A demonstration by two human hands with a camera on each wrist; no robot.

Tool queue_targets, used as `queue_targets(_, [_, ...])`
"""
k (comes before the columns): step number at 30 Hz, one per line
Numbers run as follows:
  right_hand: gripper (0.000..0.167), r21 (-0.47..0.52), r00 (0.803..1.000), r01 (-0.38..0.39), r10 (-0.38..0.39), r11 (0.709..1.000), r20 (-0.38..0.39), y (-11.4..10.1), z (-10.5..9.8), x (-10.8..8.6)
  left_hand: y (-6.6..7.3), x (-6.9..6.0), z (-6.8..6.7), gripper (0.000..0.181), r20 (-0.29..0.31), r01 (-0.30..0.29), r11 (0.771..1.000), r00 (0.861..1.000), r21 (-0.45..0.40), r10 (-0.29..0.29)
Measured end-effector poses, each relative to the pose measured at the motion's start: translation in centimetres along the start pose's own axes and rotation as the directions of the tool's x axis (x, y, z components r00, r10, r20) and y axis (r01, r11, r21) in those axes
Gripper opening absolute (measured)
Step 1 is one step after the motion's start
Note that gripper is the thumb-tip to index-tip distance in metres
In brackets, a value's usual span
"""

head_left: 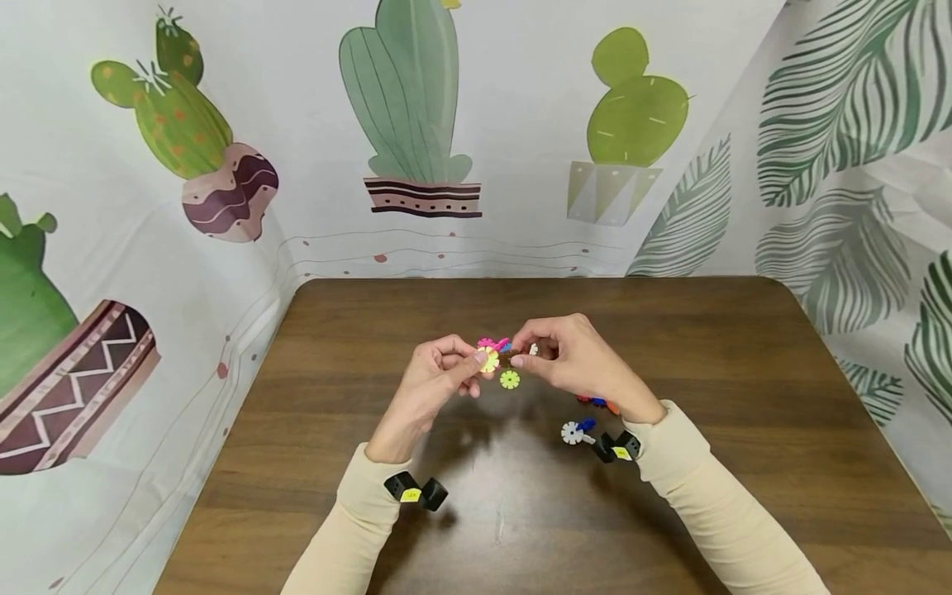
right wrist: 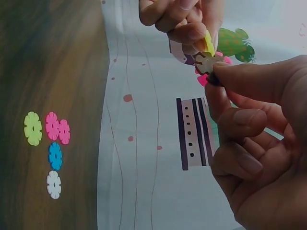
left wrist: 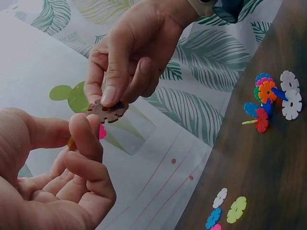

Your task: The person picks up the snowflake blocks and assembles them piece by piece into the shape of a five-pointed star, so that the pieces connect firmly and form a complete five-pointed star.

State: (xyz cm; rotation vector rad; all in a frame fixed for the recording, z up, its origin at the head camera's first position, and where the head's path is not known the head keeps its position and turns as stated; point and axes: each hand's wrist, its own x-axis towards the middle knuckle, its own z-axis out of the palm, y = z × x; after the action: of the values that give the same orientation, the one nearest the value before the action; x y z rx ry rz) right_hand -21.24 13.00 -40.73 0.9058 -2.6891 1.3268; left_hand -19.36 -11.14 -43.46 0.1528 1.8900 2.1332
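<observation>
My left hand pinches a yellow notched disc between thumb and finger. Pink petals show just behind that disc in the right wrist view; how they join it is hidden. Facing it, my right hand pinches a brownish, dark disc by its edge. The two discs meet or nearly meet in the right wrist view, where the yellow one stands edge-on at the brownish one; contact is unclear.
On the brown table lie a yellow-green disc, a blue disc, a white disc and pink discs. A joined multicoloured cluster with white discs sits near my right forearm. Patterned cloth hangs behind.
</observation>
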Motion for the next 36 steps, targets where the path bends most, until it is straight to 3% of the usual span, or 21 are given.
queue_targets(7, [0.005, -0.052, 0.994, 0.090, -0.093, 0.995, -0.057, 0.1, 0.3, -0.3, -0.3, 0.0, 0.5, 0.019, 0.005, 0.002, 0.999, 1.000, -0.040, -0.002])
queue_targets(18, [0.015, -0.058, 0.961, 0.231, -0.237, 0.971, -0.143, 0.3, 1.0, -0.6, -1.0, 0.1, 1.0, 0.024, -0.040, -0.068, 0.997, 0.997, -0.046, 0.067])
queue_targets(22, [0.012, -0.052, 0.952, 0.248, -0.254, 0.967, -0.169, 0.6, 1.2, -0.6, -1.1, 0.1, 1.1, 0.026, -0.025, -0.075, 0.994, 0.997, -0.077, 0.073])
queue_targets(29, [0.011, -0.023, 0.952, 0.238, -0.238, 0.971, -0.193, 0.7, 1.4, -0.5, -1.0, 0.2, 1.1, 0.027, -0.012, -0.078, 0.992, 0.997, -0.102, 0.077])
queue_targets(36, [0.012, -0.019, 0.981, 0.084, -0.086, 0.996, -0.173, 1.1, 1.9, 0.2, -0.8, 0.5, 0.3, 0.022, -0.067, -0.060, 0.993, 0.996, -0.105, 0.053])
